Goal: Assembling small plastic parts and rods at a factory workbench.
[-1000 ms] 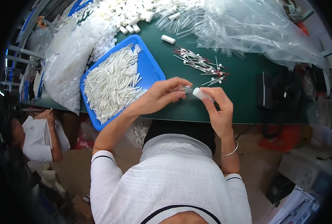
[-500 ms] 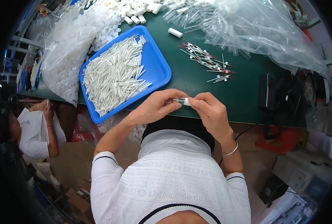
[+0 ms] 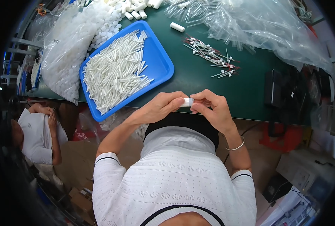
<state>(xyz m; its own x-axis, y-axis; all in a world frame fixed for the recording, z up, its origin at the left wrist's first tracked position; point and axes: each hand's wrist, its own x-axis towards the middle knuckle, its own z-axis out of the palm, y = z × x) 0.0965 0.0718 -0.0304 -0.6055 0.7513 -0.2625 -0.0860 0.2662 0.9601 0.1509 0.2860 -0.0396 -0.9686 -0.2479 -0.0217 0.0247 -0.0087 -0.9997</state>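
Observation:
In front of my body, at the table's near edge, my left hand (image 3: pixel 166 104) is closed round a short clear tube (image 3: pixel 191 101) with a white cylindrical plug (image 3: pixel 185 102) in it. My fingers cover the tube's left part. My right hand (image 3: pixel 211 107) pinches at the tube's right end, thumb below and fingers above. Whether a separate cap is at that end, I cannot tell. To the left is a blue tray (image 3: pixel 163 67) heaped with thin white sticks (image 3: pixel 116 71).
Thin parts with red wires (image 3: pixel 212 56) lie on the green table (image 3: pixel 246 101), near a lone white cylinder (image 3: pixel 177 27). Clear tubes in a plastic bag (image 3: pixel 265 34) lie far right, a bag of white discs (image 3: pixel 62 71) left. A person (image 3: pixel 41 132) sits at left.
The white plug at the tube's right end now shows between my hands, with a translucent end beyond it. My right fingers have shifted slightly and spread more around that end.

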